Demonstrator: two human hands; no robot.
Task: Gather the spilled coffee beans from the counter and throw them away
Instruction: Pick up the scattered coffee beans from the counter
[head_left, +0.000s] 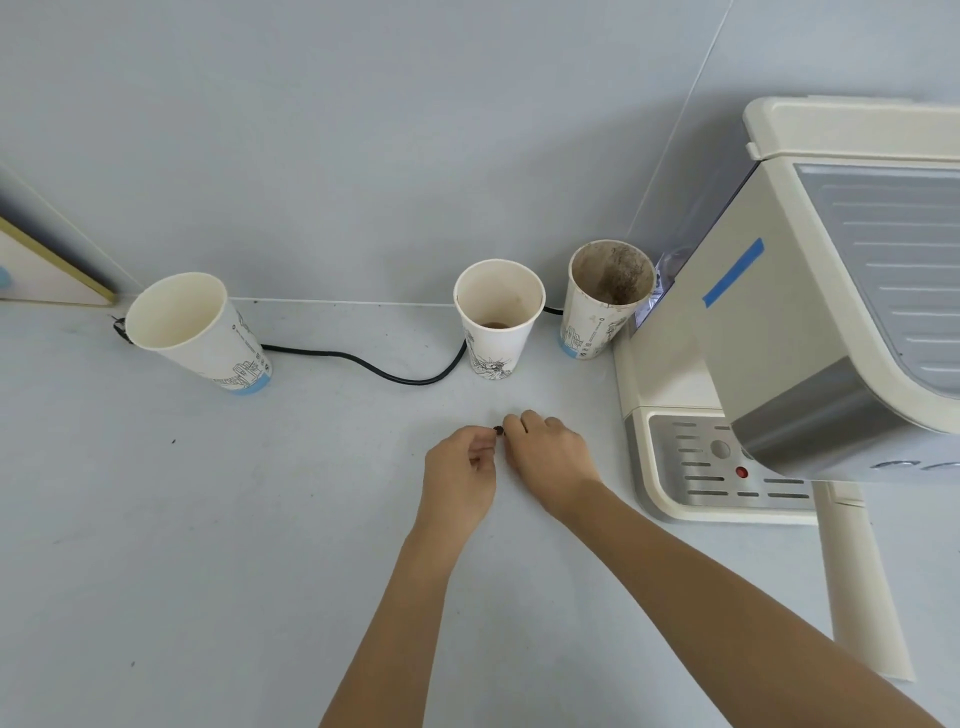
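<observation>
Your counter (218, 519) looks like a smooth, matt pale-grey laminate with a few dark specks. The three cups are paper: the left cup (197, 332) and middle cup (498, 317) are clean off-white inside with printed line drawings outside, while the right cup (608, 296) has a rough brown residue coating its inner wall. The coffee machine (789, 322) is satin cream plastic, its drip tray (727, 467) brushed metal. The cable (363, 364) is glossy black rubber.

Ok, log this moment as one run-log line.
phase: gathering | left hand: curled, by bean | right hand: fingertips at coffee bean | counter: three paper cups behind | disposal: not yet done
</observation>
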